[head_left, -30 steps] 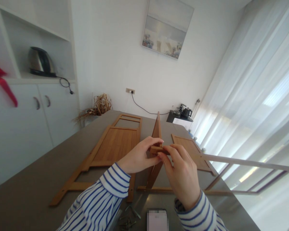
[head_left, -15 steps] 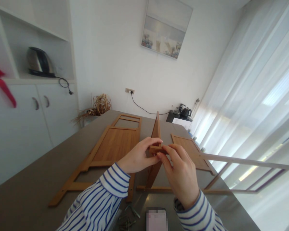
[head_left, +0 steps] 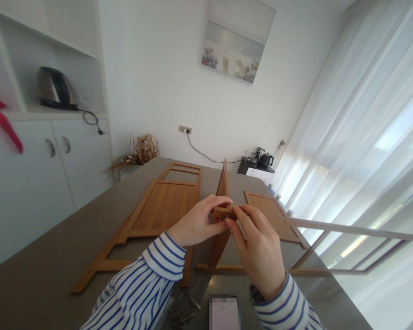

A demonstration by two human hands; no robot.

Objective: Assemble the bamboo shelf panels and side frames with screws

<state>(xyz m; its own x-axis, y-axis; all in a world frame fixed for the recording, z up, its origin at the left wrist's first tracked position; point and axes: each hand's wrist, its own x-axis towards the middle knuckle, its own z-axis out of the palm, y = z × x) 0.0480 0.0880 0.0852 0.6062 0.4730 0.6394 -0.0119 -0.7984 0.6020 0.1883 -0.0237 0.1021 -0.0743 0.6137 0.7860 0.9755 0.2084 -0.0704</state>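
Observation:
A wooden panel [head_left: 222,187] stands on edge between my hands, its near end facing me. My left hand [head_left: 201,221] is closed on the top rail at that near end, fingers above and thumb below. My right hand [head_left: 258,243] pinches at the same corner from the right. A tiny bright bit shows by its thumb tip, too small to name; the fingers cover the rest. Under the panel's foot runs the rail of a wooden frame [head_left: 347,227], which reaches to the right, past the table's edge.
Flat on the grey table [head_left: 41,261] at the left lies a wooden frame with a solid panel [head_left: 167,208]. Another panel [head_left: 266,208] lies at the right. Loose screws [head_left: 182,317] and a metal key-like tool [head_left: 194,301] are near me, beside a phone [head_left: 223,314].
My right fingertips have shifted slightly at the corner, and the small bright bit now shows by the thumb. My left hand and the panel keep nearly the same place.

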